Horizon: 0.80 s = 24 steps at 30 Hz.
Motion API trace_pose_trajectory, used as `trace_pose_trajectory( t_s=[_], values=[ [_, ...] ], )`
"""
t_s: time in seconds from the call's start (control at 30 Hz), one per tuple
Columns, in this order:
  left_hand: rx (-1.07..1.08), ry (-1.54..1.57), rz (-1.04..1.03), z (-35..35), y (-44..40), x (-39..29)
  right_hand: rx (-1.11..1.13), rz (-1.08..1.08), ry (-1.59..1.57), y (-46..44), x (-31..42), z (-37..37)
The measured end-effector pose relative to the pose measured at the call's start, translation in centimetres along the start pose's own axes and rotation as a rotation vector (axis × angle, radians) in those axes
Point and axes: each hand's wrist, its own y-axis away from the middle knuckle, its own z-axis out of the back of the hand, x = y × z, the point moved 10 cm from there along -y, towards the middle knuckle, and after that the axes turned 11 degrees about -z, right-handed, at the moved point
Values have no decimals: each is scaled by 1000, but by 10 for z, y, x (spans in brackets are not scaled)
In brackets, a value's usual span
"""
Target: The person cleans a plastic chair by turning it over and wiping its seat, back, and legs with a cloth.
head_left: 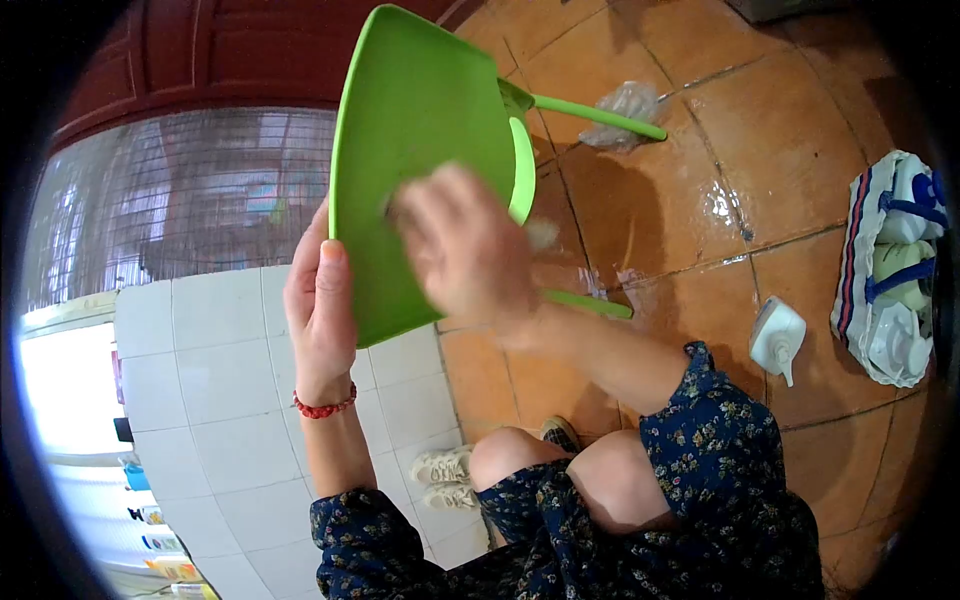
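Observation:
A bright green plastic chair (430,110) is held up tilted, its broad flat panel facing me and its legs pointing to the right. My left hand (322,290) grips the panel's left edge, thumb on the front and fingers behind it. Against the middle of the panel is my right hand (460,240), smeared by motion, with its fingers curled together. A small dark thing shows at those fingertips, too blurred to name.
On the wet orange tile floor (690,240) lie a crumpled clear plastic bag (625,112) and a white bottle with a nozzle (778,338). A striped bag (850,250) of bottles stands at the far right. White shoes (445,480) rest near my knees, beside a white-tiled wall (210,370).

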Motion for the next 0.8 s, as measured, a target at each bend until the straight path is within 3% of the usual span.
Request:
trace_pose_trajectory(
  t_s=[0.07, 0.17, 0.27, 0.33, 0.4, 0.47, 0.57, 0.6, 0.7, 0.8],
  values=[
    [-33, 35, 28, 2, 2, 3, -46, 174, -91, 32, 21, -8],
    [-83, -52, 22, -1, -1, -1, -44, 153, -71, 28, 1, -5],
    [-64, -1, 90, -15, 1, 3, -130, -165, -89, -22, -68, 11],
    [-54, -9, 131, -18, 1, 7, -24, -343, -98, -64, -121, 0],
    [-78, 0, 170, -19, 1, 9, -87, -292, -55, -68, -125, -1],
    [-133, 26, 213, -17, 5, 15, -180, -148, -146, -39, -81, 11],
    [-153, 267, 268, -10, 14, 24, -12, 26, -215, 24, -3, 0],
    [-93, 360, 277, -10, 18, 28, 51, 114, -225, 40, 15, -8],
    [13, 577, 280, -14, 20, 35, -113, 315, -217, 50, 17, 0],
    [-99, 398, 322, -11, 21, 39, -170, 145, -111, 22, -33, 5]
  ],
)
